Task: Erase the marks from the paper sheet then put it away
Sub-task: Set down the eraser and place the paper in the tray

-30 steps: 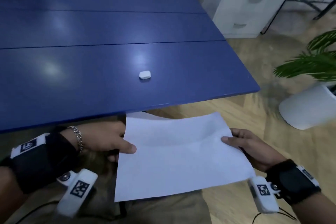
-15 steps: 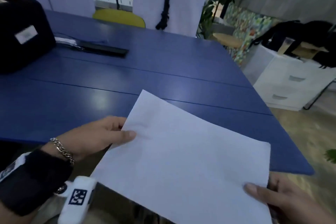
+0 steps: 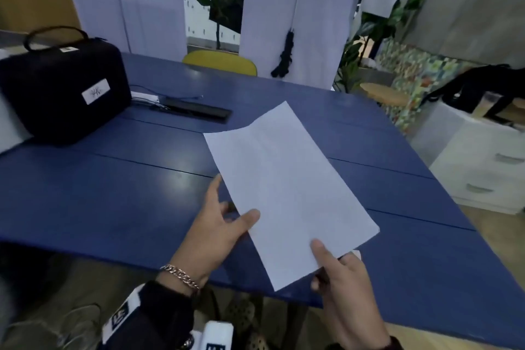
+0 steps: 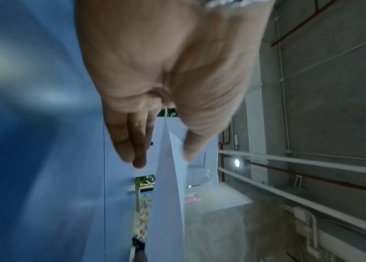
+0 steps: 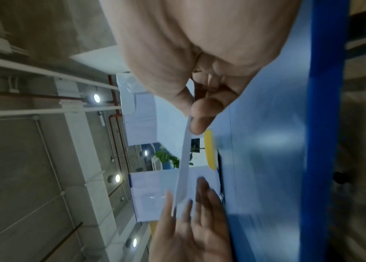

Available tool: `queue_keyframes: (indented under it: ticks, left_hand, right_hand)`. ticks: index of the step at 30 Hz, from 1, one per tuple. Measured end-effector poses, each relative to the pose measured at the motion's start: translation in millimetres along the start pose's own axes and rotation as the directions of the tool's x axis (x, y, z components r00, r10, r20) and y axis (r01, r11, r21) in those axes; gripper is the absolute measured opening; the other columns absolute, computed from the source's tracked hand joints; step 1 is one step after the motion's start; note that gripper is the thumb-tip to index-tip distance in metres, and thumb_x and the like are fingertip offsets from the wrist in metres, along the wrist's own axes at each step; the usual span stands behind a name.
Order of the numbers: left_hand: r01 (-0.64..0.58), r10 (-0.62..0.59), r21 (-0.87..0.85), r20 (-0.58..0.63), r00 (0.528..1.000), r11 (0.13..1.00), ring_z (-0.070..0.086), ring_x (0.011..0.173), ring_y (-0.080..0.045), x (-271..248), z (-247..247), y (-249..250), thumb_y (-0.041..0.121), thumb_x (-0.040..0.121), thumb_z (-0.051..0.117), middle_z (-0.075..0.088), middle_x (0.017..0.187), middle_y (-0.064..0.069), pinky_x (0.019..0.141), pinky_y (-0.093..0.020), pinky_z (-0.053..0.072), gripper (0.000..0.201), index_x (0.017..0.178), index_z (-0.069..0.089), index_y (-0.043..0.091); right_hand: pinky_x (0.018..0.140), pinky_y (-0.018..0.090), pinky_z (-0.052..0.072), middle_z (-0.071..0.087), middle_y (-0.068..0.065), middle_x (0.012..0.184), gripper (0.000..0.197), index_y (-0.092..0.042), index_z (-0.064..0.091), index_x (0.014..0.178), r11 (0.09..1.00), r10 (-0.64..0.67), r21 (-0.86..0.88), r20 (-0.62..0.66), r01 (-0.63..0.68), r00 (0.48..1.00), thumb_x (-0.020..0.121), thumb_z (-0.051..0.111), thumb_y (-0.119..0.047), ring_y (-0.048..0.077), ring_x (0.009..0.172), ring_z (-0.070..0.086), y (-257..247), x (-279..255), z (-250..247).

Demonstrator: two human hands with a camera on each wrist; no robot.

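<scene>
A white paper sheet [image 3: 284,179] hangs just above the blue table [image 3: 113,202], its long side pointing away from me; no marks show on it. My right hand [image 3: 321,253] pinches its near corner, thumb on top. In the right wrist view that hand [image 5: 192,115] has the sheet [image 5: 184,159] edge-on between thumb and finger. My left hand [image 3: 234,197] lies at the sheet's left edge with straight, spread fingers, its thumb tip touching the top. The left wrist view puts the sheet [image 4: 168,186] between the thumb and straight fingers of the left hand [image 4: 163,156]. No eraser is in sight.
A black carry case [image 3: 62,88] stands at the table's back left, with a flat black bar [image 3: 196,111] and cables beside it. A yellow chair back [image 3: 220,61] rises behind the far edge. White drawers [image 3: 480,167] stand to the right of the table.
The sheet has risen from below the table's edge to above the tabletop and turned lengthwise. My left hand's fingers have straightened out. The right hand keeps its pinch on the near corner.
</scene>
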State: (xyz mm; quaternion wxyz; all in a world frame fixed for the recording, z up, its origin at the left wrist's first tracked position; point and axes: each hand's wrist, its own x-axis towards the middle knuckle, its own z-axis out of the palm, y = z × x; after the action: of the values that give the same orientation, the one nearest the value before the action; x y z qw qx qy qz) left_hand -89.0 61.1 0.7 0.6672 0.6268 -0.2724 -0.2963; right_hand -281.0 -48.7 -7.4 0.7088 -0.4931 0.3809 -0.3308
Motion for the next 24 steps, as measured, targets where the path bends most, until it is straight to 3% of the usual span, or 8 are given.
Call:
queue_keyframes:
  ticks: [2,5,9,11,14,17,20,24]
  left_hand:
    - [-0.027,0.03,0.082,-0.043,0.999,0.996,0.072,0.112,-0.017,9.8,0.6,-7.9,0.003,0.092,0.076,0.075,0.12,0.012,0.094,-0.038,0.06,0.073,0.143,0.045,0.045]
    - [0.018,-0.007,0.233,-0.047,0.999,0.972,0.073,0.111,-0.017,24.5,-13.2,-16.4,0.004,0.088,0.074,0.075,0.122,0.012,0.097,-0.052,0.059,0.082,0.149,0.04,0.046]
    - [0.006,-0.041,0.441,0.072,0.997,0.897,0.076,0.1,-0.011,41.1,-27.9,-9.7,0.004,0.09,0.069,0.078,0.112,0.015,0.088,-0.04,0.062,0.085,0.152,0.034,0.051]
    - [0.015,-0.09,0.518,0.119,0.989,0.855,0.074,0.102,-0.006,51.0,-29.9,-7.2,0.002,0.093,0.068,0.077,0.112,0.019,0.084,-0.029,0.061,0.083,0.152,0.036,0.049]
    - [0.011,-0.104,0.678,0.096,0.99,0.735,0.065,0.114,-0.005,62.1,-31.1,-6.8,0.038,0.086,0.075,0.066,0.131,0.018,0.097,-0.028,0.053,0.082,0.159,0.036,0.039]
    - [-0.065,-0.108,0.879,0.131,0.986,0.473,0.033,0.147,-0.017,54.7,-30.1,-9.4,0.069,0.079,0.068,0.036,0.162,0.01,0.12,-0.041,0.032,0.087,0.157,0.04,0.041]
    - [-0.154,-0.239,0.949,0.223,0.945,0.276,0.019,0.153,-0.015,36.5,-23.5,-11.3,0.081,0.072,0.057,0.027,0.165,0.017,0.121,-0.046,0.02,0.091,0.154,0.04,0.046]
    - [-0.188,-0.228,0.959,0.236,0.945,0.214,0.019,0.155,-0.01,37.5,-23.0,-16.5,0.063,0.092,0.064,0.025,0.168,0.016,0.122,-0.042,0.015,0.07,0.155,0.039,0.046]
  right_hand:
    - [0.045,0.027,0.048,0.077,0.008,0.087,0.014,-0.008,0.072,0.11,0.999,0.036,0.01,-0.009,-0.035,0.999,0.098,0.067,-0.014,0.019,0.062,0.062,7.6,-2.9,7.5]
    - [0.055,0.029,0.059,0.078,0.008,0.095,0.026,-0.019,0.065,0.121,0.998,0.049,0.031,-0.093,-0.047,0.994,0.096,0.07,-0.015,0.022,0.071,0.073,16.3,-1.9,-1.3]
    - [0.058,0.028,0.061,0.076,0.013,0.094,0.057,-0.039,0.057,0.131,0.993,-0.067,-0.103,-0.099,0.057,0.993,0.094,0.069,0.003,0.019,0.066,0.069,13.6,9.1,-30.7]
    - [0.061,0.029,0.062,0.077,0.011,0.093,0.044,-0.037,0.073,0.115,0.953,-0.097,-0.289,0.003,0.094,0.995,0.094,0.069,0.002,0.017,0.074,0.071,7.8,10.2,-36.7]
    - [0.067,0.032,0.064,0.078,-0.001,0.09,0.021,-0.037,0.082,0.095,0.873,-0.122,-0.476,-0.001,0.107,0.993,0.093,0.075,-0.017,0.015,0.073,0.075,6.1,12.2,-41.4]
    - [0.076,0.041,0.064,0.077,-0.02,0.089,0.012,-0.04,0.08,0.1,0.794,-0.181,-0.594,-0.025,0.131,0.983,0.092,0.076,-0.032,0.013,0.075,0.075,6.2,11.9,-39.9]
    - [0.081,0.032,0.062,0.075,-0.024,0.092,0.021,-0.035,0.078,0.11,0.681,-0.215,-0.714,0.012,0.159,0.976,0.091,0.072,-0.043,0.001,0.084,0.072,7.5,8.3,-41.8]
    - [0.096,0.022,0.045,0.054,-0.023,0.131,0.039,-0.039,0.067,0.127,0.269,-0.28,-0.929,0.178,0.255,0.943,0.093,0.059,-0.056,-0.001,0.118,0.05,5.1,-0.9,-45.2]
